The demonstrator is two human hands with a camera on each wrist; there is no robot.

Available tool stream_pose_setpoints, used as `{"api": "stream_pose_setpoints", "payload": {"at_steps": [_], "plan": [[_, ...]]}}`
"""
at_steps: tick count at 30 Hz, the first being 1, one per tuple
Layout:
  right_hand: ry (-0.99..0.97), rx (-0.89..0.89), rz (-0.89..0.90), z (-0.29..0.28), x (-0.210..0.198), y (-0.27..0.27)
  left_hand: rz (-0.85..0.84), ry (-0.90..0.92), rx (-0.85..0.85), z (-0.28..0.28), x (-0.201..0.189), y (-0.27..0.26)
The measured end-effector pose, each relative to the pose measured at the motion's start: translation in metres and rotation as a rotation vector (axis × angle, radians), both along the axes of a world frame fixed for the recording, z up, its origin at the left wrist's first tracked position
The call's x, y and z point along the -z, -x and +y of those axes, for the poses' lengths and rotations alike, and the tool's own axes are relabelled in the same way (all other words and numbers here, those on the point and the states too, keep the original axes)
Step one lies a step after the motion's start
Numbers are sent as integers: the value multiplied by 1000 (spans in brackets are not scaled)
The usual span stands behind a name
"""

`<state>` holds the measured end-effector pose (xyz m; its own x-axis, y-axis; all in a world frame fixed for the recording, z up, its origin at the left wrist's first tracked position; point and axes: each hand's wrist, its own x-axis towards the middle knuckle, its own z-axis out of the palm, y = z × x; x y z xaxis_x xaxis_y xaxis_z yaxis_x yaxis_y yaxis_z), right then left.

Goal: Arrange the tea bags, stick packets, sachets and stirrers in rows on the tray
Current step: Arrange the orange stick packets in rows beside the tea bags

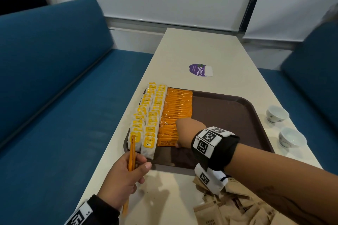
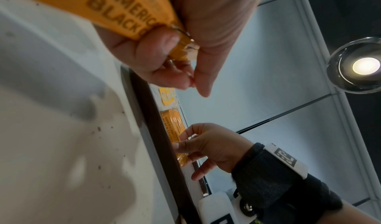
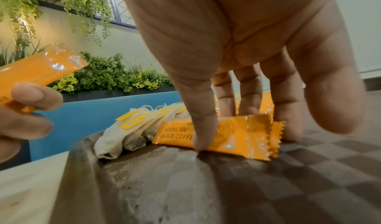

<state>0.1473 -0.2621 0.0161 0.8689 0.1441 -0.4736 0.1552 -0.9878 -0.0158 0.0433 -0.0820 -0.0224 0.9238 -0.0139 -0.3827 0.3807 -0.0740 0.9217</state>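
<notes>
On the brown tray (image 1: 228,115), along its left side, two columns of tea bags (image 1: 146,115) with yellow tags overlap like shingles; immediately to their right lies a column of orange stick packets (image 1: 178,107) printed "American Black Coffee". The right part of the tray floor is bare and shows a checkered texture in the right wrist view.

Right hand (image 1: 188,131): reaches across the tray's near edge to the nearest stick packet (image 3: 233,137) of the column. Thumb and fingers are curled down onto it, the thumb pressing its near long edge and the fingertips (image 3: 288,129) set at its far edge and crimped end, so the packet is pinched flat against the tray floor, touching the neighbouring tea bags.

Left hand (image 1: 124,179): held above the table (image 1: 201,49) just before the tray's near left corner, fingers and thumb curled round a bundle of stick packets (image 1: 132,151) that stands nearly upright over the nearest tea bag; how many it holds cannot be told.

Brown sachets (image 1: 237,206) lie heaped on the table under the right forearm. Two white cups (image 1: 285,126) stand off the tray's right edge; a purple sticker (image 1: 199,69) lies beyond the tray. Blue benches (image 1: 54,87) flank the table.
</notes>
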Motion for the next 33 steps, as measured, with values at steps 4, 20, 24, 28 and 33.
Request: {"api": "stream_pose_setpoints", "payload": {"at_steps": [4, 20, 24, 28, 33], "plan": [[28, 0, -12, 1, -1, 1, -2, -1, 0, 1, 0, -1], [-149, 201, -24, -1, 1, 2, 12, 29, 16, 0, 0, -2], [-179, 221, -26, -4, 2, 3, 46, 47, 37, -4, -2, -3], [-146, 192, -50, -6, 2, 7, 54, 51, 57, -9, -4, -4], [-74, -35, -49, 2, -1, 9, 61, 37, 67, -10, -4, -5]]}}
